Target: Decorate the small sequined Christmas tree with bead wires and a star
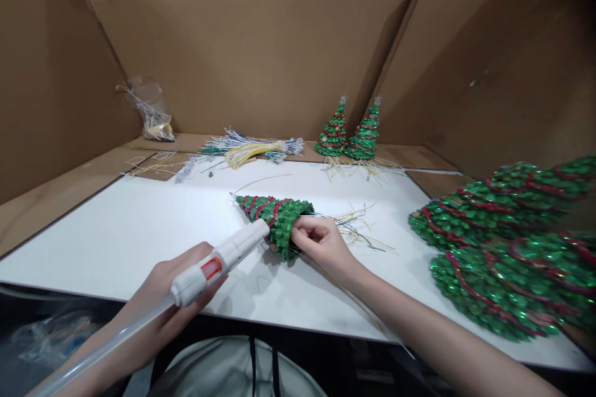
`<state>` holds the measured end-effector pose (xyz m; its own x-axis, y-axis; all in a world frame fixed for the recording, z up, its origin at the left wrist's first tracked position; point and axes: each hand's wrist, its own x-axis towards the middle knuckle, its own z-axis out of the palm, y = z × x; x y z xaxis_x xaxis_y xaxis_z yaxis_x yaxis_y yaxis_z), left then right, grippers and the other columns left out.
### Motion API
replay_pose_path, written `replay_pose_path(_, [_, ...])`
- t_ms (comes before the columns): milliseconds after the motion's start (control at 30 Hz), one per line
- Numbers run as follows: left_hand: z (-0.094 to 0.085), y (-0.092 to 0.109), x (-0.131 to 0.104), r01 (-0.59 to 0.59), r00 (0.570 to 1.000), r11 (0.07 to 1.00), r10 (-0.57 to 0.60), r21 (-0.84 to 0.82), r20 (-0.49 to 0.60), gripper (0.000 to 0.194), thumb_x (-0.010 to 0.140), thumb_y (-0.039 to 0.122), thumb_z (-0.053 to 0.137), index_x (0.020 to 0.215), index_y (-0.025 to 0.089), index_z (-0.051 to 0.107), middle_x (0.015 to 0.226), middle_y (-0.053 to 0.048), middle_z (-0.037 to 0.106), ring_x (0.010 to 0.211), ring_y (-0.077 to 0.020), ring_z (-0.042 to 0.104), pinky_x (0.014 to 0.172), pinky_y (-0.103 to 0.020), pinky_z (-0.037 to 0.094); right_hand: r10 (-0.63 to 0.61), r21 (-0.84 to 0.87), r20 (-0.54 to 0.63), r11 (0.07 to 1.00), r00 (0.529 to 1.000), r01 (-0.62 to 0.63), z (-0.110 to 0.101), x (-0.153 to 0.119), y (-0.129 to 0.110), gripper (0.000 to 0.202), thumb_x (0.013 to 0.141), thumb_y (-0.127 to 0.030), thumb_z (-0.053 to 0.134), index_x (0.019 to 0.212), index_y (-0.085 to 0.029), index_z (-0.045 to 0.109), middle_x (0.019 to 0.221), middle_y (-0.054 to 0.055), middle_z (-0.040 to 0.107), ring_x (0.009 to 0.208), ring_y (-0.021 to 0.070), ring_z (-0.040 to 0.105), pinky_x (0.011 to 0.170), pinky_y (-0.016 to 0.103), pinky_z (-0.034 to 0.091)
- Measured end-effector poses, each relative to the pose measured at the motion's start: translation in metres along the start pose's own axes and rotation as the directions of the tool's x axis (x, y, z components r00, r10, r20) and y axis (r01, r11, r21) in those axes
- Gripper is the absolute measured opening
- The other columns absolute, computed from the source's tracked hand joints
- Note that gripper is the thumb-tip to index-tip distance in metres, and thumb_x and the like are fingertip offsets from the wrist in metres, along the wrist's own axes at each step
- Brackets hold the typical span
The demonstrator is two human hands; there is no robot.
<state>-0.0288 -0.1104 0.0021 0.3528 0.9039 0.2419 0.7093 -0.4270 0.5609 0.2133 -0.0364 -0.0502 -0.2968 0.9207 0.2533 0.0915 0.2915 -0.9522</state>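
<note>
A small green cone-shaped tree [274, 217] with red garland lies on its side on the white board [186, 211], tip pointing left. My left hand [179, 288] is wrapped round a white glue gun [223, 260] with a clear stick at its back; the gun's front end is over the side of the tree. My right hand [323, 245] is at the tree's open base, thumb and fingers pinched together at the rim; what they hold is too small to make out. Yellow and green wires [356, 223] stick out from the base to the right, partly behind my right hand.
Two small trees [331, 130] [365, 133] stand at the back. Bundled wires [254, 149] lie left of them, and a clear plastic bag [151, 111] sits at the back left. Large green trees [507, 279] lie at the right. Cardboard walls [242, 49] surround the board.
</note>
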Motion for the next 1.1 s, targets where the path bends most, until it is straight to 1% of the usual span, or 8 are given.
replay_pose_path(133, [0.0024, -0.0014, -0.0021, -0.004, 1.0, 1.0, 0.005, 0.01, -0.011, 0.034, 0.087, 0.05, 0.038, 0.074, 0.025, 0.057, 0.066, -0.001, 0.057, 0.057, -0.0166, 0.055, 0.055, -0.025, 0.049, 0.002, -0.004, 0.0, 1.0, 1.0, -0.002, 0.0003, -0.0002, 0.0006, 0.031, 0.077, -0.03, 0.053, 0.053, -0.018, 0.04, 0.048, -0.006, 0.029, 0.048, 0.0079, 0.026, 0.047, 0.024, 0.021])
replay_pose_path(333, [0.0001, 0.0004, -0.0017, 0.023, 1.0, 1.0, -0.023, 0.012, -0.018, 0.036, 0.086, 0.052, 0.037, 0.073, 0.025, 0.058, 0.064, -0.001, 0.057, 0.056, -0.0171, 0.054, 0.054, -0.026, 0.05, 0.008, -0.005, 0.001, 1.0, 1.0, -0.008, -0.0002, -0.0002, 0.0013, 0.032, 0.077, -0.032, 0.054, 0.052, -0.019, 0.038, 0.049, -0.005, 0.029, 0.048, 0.0081, 0.026, 0.047, 0.024, 0.022])
replay_pose_path(467, [0.0002, 0.0007, -0.0008, 0.019, 1.0, 1.0, -0.019, 0.014, -0.009, 0.036, 0.086, 0.052, 0.038, 0.073, 0.025, 0.058, 0.063, -0.001, 0.057, 0.057, -0.0174, 0.055, 0.054, -0.026, 0.05, 0.011, -0.006, 0.001, 1.0, 1.0, -0.011, -0.0005, 0.0001, 0.0011, 0.031, 0.077, -0.032, 0.054, 0.053, -0.019, 0.039, 0.049, -0.005, 0.029, 0.048, 0.0081, 0.026, 0.047, 0.024, 0.022])
replay_pose_path(633, [0.0016, 0.0003, -0.0015, 0.004, 1.0, 1.0, -0.003, 0.027, -0.025, 0.036, 0.086, 0.052, 0.038, 0.072, 0.025, 0.057, 0.064, -0.001, 0.057, 0.055, -0.0164, 0.054, 0.053, -0.025, 0.048, 0.005, -0.002, 0.0, 1.0, 1.0, -0.005, -0.0005, 0.0, 0.0015, 0.029, 0.076, -0.029, 0.054, 0.052, -0.019, 0.04, 0.048, -0.005, 0.029, 0.048, 0.008, 0.026, 0.047, 0.024, 0.021])
replay_pose_path(833, [0.0015, 0.0006, -0.0016, 0.02, 0.999, 0.999, -0.019, 0.026, -0.035, 0.037, 0.086, 0.053, 0.038, 0.072, 0.024, 0.057, 0.066, -0.001, 0.057, 0.057, -0.0169, 0.055, 0.053, -0.025, 0.049, 0.009, 0.002, 0.002, 1.0, 1.0, -0.009, 0.0, -0.0006, 0.0005, 0.03, 0.076, -0.03, 0.054, 0.052, -0.019, 0.039, 0.049, -0.005, 0.029, 0.048, 0.0082, 0.026, 0.047, 0.024, 0.022])
replay_pose_path(967, [0.0021, 0.0008, -0.0017, -0.002, 0.999, 1.0, 0.003, 0.028, -0.032, 0.036, 0.088, 0.051, 0.036, 0.073, 0.024, 0.056, 0.066, -0.001, 0.056, 0.057, -0.0162, 0.054, 0.053, -0.025, 0.048, 0.002, 0.0, 0.004, 1.0, 1.0, -0.002, 0.0001, -0.0003, -0.0003, 0.03, 0.077, -0.029, 0.053, 0.052, -0.019, 0.039, 0.049, -0.005, 0.029, 0.048, 0.0082, 0.026, 0.047, 0.024, 0.022])
replay_pose_path(1100, [0.0019, 0.0023, -0.0022, -0.069, 0.997, 0.997, 0.07, 0.038, -0.043, 0.034, 0.091, 0.045, 0.033, 0.072, 0.023, 0.053, 0.064, 0.0, 0.054, 0.054, -0.015, 0.053, 0.052, -0.024, 0.047, 0.003, -0.001, -0.001, 1.0, 1.0, -0.003, -0.0001, 0.0003, -0.0003, 0.03, 0.077, -0.029, 0.053, 0.053, -0.018, 0.039, 0.049, -0.005, 0.028, 0.048, 0.0079, 0.026, 0.047, 0.024, 0.022])
